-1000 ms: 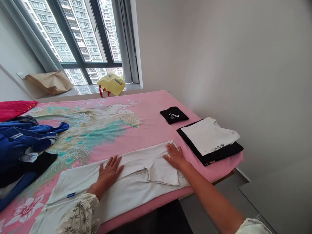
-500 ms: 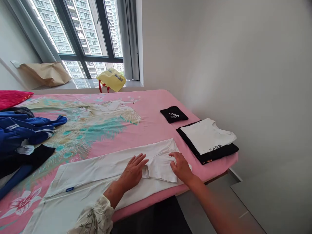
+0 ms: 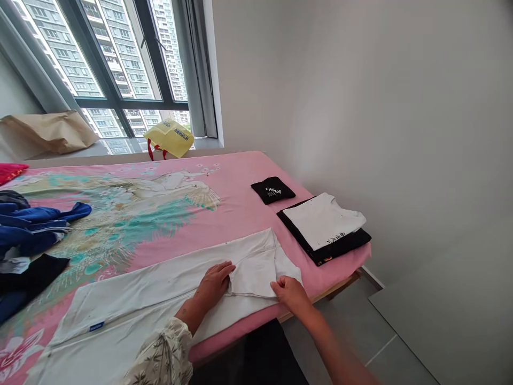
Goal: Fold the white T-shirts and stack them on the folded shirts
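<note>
A white T-shirt (image 3: 160,289) lies lengthwise along the near edge of the bed, one side folded inward and a small blue tag (image 3: 96,326) on it. Its sleeve (image 3: 254,272) is laid back over the folded part, near the right end. My left hand (image 3: 214,286) has its fingers together at the sleeve's left edge, gripping the cloth; the thumb is mostly hidden. At the sleeve's lower right corner, my right hand (image 3: 292,294) pinches the fabric between thumb and fingers.
A white shirt (image 3: 324,219) rests on folded black clothing (image 3: 352,240) at the bed's right edge. Behind it is a folded black garment (image 3: 273,190) lettered CHINA. Blue clothes (image 3: 36,222) are heaped at left. A yellow bag (image 3: 170,138) and brown paper bag (image 3: 52,132) are by the window.
My right hand has moved down to the sleeve's lower corner and closed on it. My left hand's spread fingers have drawn together at the sleeve's edge. The view has turned slightly right.
</note>
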Available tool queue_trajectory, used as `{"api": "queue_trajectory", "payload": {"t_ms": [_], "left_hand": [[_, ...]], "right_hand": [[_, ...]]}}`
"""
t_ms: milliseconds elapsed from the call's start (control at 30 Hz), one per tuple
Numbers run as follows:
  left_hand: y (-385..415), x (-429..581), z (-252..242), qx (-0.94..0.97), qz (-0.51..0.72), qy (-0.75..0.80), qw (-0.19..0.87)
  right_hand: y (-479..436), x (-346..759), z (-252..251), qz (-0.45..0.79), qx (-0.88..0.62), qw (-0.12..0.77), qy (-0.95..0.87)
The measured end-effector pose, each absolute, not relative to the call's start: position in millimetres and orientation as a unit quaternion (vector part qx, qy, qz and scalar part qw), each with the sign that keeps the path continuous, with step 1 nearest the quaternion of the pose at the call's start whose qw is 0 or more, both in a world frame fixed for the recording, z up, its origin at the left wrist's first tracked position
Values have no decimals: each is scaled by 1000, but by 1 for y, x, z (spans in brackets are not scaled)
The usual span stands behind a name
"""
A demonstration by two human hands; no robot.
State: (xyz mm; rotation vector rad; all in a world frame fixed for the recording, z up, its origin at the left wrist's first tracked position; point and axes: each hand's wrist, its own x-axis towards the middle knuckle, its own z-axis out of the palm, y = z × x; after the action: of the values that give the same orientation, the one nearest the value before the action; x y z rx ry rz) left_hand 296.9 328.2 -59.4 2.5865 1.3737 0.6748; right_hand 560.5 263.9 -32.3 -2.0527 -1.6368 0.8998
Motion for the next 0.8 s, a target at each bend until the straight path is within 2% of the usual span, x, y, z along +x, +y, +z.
{"api": "queue_trajectory", "payload": {"t_ms": [100, 200, 367, 500, 600, 800], "left_hand": [[329, 300, -58, 856, 234, 457, 57], [331, 299, -58, 853, 233, 464, 52], [334, 292, -58, 857, 215, 465, 47], [332, 294, -55, 853, 215, 474, 34], [330, 298, -58, 849, 217, 482, 29], [324, 298, -72, 841, 265, 471, 26]], "right_hand": [[263, 563, -34, 371, -718, 198, -554], [256, 568, -35, 388, -714, 175, -556], [249, 573, -27, 289, -729, 140, -604], [268, 576, -14, 223, -735, 191, -611], [298, 579, -12, 229, -738, 210, -600], [353, 578, -25, 245, -767, 176, -567]]}}
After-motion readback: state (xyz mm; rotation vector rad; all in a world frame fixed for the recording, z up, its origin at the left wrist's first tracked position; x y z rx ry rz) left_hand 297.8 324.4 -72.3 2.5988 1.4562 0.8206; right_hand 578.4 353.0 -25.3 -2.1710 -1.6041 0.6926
